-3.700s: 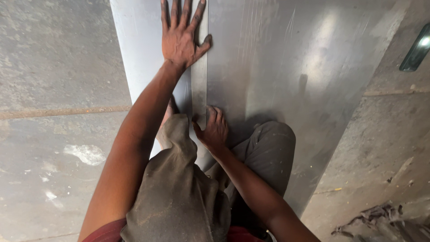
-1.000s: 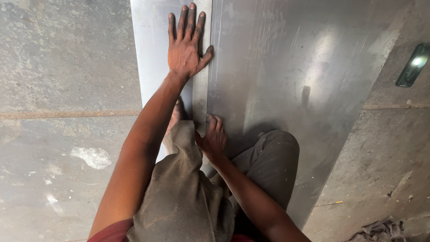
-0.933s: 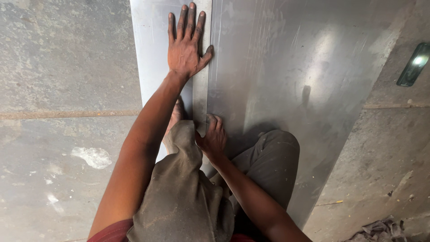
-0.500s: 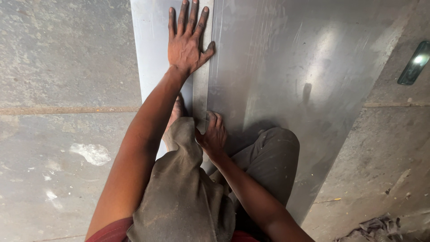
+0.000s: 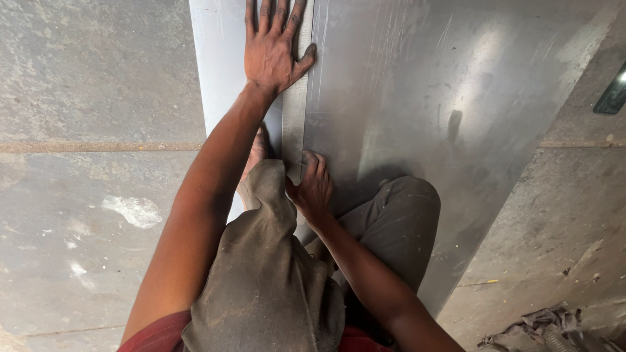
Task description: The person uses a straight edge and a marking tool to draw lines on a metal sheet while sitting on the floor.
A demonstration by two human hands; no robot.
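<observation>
1. The metal sheet [image 5: 443, 98] looked thin, stiff and slick, probably springy and sharp along its edges; it seemed best controlled by flat palm pressure, not by pinching a rim.
2. It lay flat on the concrete floor [image 5: 91, 98], grey, scratched and dully reflective.
3. The steel ruler [image 5: 297, 104] lay along the sheet, a narrow pale strip.
4. The left hand [image 5: 274, 49] was spread open, pressing the ruler's far end.
5. The right hand [image 5: 312, 189] was curled over the ruler's near end; whether it held a tool could not be told.

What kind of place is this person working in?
Probably a metalworking shop floor. A large metal sheet lies on bare concrete floor; the left hand presses a steel ruler flat, with rag scraps nearby.
</observation>
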